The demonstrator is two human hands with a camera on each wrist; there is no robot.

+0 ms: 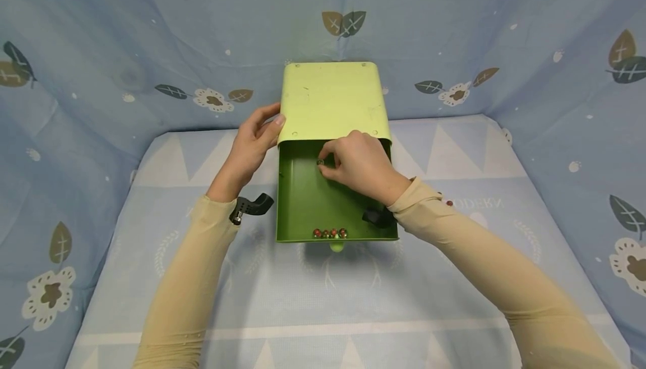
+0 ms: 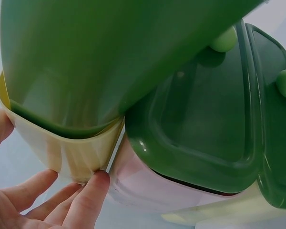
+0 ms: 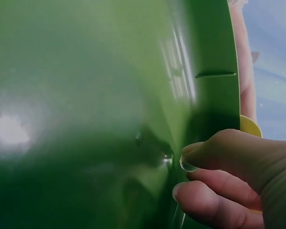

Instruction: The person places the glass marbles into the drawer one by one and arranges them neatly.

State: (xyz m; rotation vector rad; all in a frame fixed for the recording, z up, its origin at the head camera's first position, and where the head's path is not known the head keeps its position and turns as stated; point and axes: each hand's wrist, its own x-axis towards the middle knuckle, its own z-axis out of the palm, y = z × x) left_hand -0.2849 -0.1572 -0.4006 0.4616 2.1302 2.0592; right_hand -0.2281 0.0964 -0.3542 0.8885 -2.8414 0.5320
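Observation:
In the head view my right hand (image 1: 358, 164) reaches into a pulled-out green drawer (image 1: 308, 201). Its thumb and a finger pinch a small clear glass marble (image 3: 187, 165) just over the drawer floor, close to the side wall in the right wrist view. Several red-and-clear marbles (image 1: 330, 234) lie in a row along the drawer's front wall. The left hand (image 1: 254, 142) rests against the side of the pale yellow-green casing (image 1: 333, 100), its thumb by the upper edge. Seen from the left wrist, its spread fingertips (image 2: 93, 195) press on that casing's outside.
Below the open drawer, the left wrist view shows a green drawer front (image 2: 200, 124) with a round knob in a pinkish casing, and another green front (image 2: 281, 152) beside it. A patterned cloth (image 1: 282, 301) covers the table; blue printed fabric (image 1: 227, 38) hangs behind. Dark red beads (image 1: 449, 203) show near the right sleeve.

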